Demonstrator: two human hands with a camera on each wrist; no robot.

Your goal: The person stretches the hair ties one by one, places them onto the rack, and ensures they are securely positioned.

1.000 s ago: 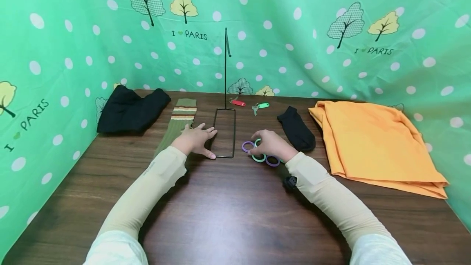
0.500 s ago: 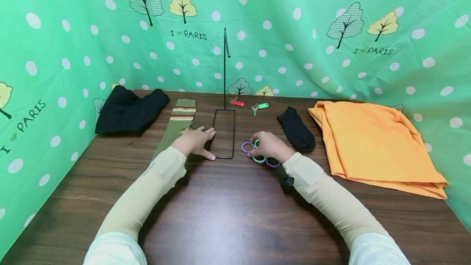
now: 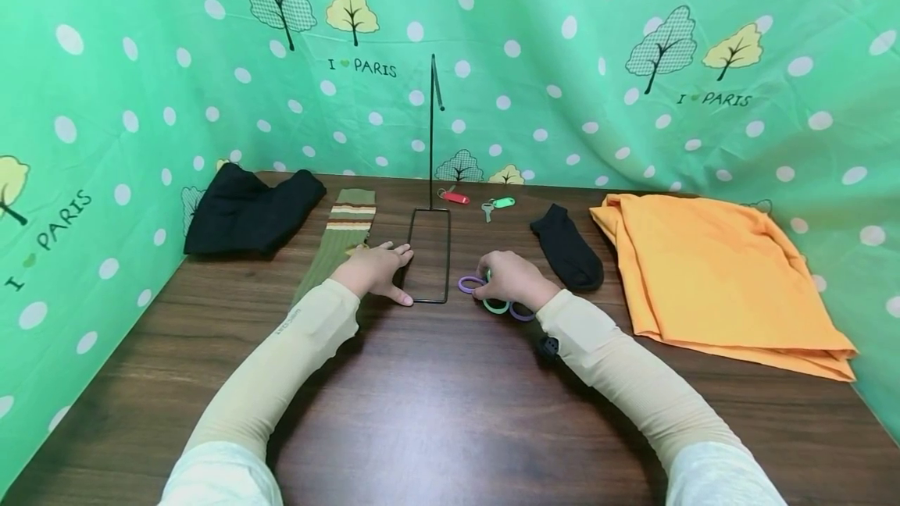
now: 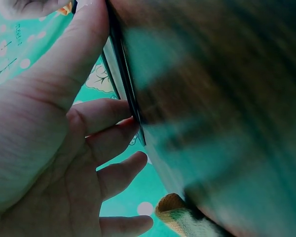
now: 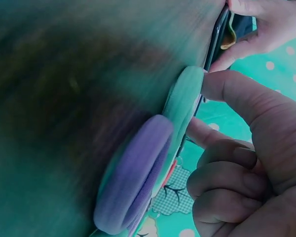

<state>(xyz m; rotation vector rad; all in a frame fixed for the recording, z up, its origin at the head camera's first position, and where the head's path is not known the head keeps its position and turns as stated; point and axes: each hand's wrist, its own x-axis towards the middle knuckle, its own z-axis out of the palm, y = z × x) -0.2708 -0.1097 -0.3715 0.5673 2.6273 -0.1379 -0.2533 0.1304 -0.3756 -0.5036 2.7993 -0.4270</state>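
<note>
Far left on the table point(image 3: 436, 412): black cloth point(image 3: 249, 209), bunched. Next, striped green sock point(image 3: 341, 236), long axis running away from the person, cuff at the far end.

L hand point(image 3: 373, 270) lies flat, fingers straight and together, pressing the near-left side of the wire stand point(image 3: 430, 254); thumb at its near corner. Left wrist view: fingers point(image 4: 101, 113) rest against the thin black wire. Stand's base is a narrow rectangle, long axis near-to-far; its rod rises upright from the far end, tip bent over.

Just right of the base: plastic rings point(image 3: 492, 297), purple & green, lying flat in a cluster. R hand point(image 3: 512, 278) sits over them, fingers curled, thumb touching a green ring point(image 5: 185, 101); whether it actually grips one, can't tell.

Behind: red key tag point(image 3: 455, 196), green key tag point(image 3: 501, 201). Then black sock point(image 3: 566, 248), lying diagonal. Far right: orange cloth point(image 3: 710, 272), folded.
</note>
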